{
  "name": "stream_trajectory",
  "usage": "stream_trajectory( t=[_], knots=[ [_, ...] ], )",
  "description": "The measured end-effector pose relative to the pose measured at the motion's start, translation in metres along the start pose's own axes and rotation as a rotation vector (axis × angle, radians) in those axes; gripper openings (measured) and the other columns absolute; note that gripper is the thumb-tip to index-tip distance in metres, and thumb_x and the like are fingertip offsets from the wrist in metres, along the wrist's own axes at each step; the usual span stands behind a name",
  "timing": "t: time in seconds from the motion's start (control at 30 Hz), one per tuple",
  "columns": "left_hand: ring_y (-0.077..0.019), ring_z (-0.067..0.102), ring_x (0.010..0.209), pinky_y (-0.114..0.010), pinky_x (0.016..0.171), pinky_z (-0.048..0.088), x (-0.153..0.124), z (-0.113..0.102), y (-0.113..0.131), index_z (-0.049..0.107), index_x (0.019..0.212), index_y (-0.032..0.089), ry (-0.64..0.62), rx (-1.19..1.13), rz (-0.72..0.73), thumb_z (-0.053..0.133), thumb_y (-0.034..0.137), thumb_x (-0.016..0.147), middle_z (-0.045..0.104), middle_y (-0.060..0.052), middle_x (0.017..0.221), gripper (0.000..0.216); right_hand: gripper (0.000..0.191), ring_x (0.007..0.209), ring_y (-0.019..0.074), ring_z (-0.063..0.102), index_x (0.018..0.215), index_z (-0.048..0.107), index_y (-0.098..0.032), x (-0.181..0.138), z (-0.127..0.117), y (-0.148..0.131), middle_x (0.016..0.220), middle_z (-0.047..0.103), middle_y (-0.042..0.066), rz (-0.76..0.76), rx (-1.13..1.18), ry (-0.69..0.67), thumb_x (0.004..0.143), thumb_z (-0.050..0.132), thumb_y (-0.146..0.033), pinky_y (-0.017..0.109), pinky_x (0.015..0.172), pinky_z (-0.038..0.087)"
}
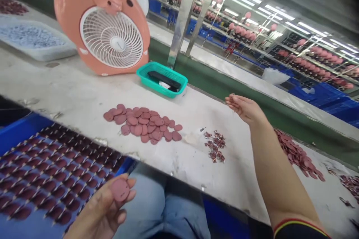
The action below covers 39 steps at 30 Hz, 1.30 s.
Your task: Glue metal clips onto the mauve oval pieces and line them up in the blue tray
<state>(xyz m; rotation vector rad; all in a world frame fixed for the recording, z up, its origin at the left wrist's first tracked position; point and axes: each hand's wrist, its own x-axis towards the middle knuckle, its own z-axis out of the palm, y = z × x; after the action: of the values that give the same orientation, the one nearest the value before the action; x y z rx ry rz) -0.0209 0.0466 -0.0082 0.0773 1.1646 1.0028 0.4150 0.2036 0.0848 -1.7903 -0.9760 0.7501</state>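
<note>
My left hand is low at the front, over my lap, with its fingers pinched round a dark red round disc. My right hand reaches out over the white bench, palm up, fingers stretched and nothing in it. A heap of the same red discs lies on the bench to the left of the right hand. A small cluster of tiny dark red parts lies just below that hand.
A blue tray at the front left holds rows of finished dark red pieces. A pink pig-faced fan and a teal basket stand at the bench's back. More red discs lie right of my forearm. A grey tray sits far left.
</note>
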Motion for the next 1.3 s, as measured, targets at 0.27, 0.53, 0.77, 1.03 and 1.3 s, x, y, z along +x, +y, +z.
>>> stream_trajectory(
  t=[0.27,0.53,0.77,1.03,1.3],
  knots=[
    [-0.0095,0.064,0.066,-0.009,0.041,0.043,-0.036,0.018,-0.001,0.083,0.084,0.024,-0.165,0.050,-0.059,0.096,0.050,0.045,0.076,-0.002,0.084,0.049,0.011,0.065,0.0071,0.068,0.093,0.079,-0.031,-0.194,0.068,0.001,0.093,0.075,-0.001,-0.264,0.389,-0.492,0.083,0.080,-0.033,0.016,0.059,0.060],
    [-0.0113,0.055,0.063,-0.013,0.046,0.050,-0.041,0.008,-0.006,0.082,0.074,0.021,-0.360,0.165,-0.045,0.093,0.054,0.054,0.065,-0.002,0.068,0.041,0.020,0.076,0.0106,0.070,0.104,0.078,-0.020,-0.261,0.123,-0.010,0.088,0.074,0.003,-0.425,0.195,-0.725,0.085,0.075,-0.015,0.017,0.066,0.058],
    [-0.0102,0.055,0.059,-0.012,0.044,0.049,-0.045,0.008,-0.003,0.080,0.069,0.019,-0.405,0.160,-0.036,0.091,0.052,0.059,0.065,-0.001,0.065,0.036,0.012,0.068,0.0095,0.067,0.096,0.075,-0.016,-0.263,0.126,-0.014,0.080,0.074,0.002,-0.549,0.073,-0.744,0.085,0.078,-0.018,0.017,0.065,0.056],
    [-0.0102,0.057,0.059,-0.012,0.044,0.050,-0.043,0.009,-0.004,0.080,0.069,0.019,-0.365,0.139,-0.099,0.093,0.050,0.057,0.065,-0.001,0.064,0.035,0.013,0.073,0.0109,0.069,0.100,0.072,-0.020,-0.259,0.126,-0.016,0.085,0.077,0.001,-0.722,-0.019,-0.773,0.088,0.074,-0.016,0.020,0.069,0.056],
    [-0.0091,0.054,0.058,-0.011,0.044,0.047,-0.041,0.010,-0.005,0.082,0.076,0.019,-0.378,0.124,-0.120,0.091,0.052,0.059,0.065,-0.002,0.064,0.038,0.011,0.076,0.0113,0.073,0.098,0.070,-0.018,-0.254,0.128,-0.017,0.088,0.078,0.002,-0.800,-0.037,-0.784,0.089,0.072,-0.014,0.019,0.073,0.058]
  ],
)
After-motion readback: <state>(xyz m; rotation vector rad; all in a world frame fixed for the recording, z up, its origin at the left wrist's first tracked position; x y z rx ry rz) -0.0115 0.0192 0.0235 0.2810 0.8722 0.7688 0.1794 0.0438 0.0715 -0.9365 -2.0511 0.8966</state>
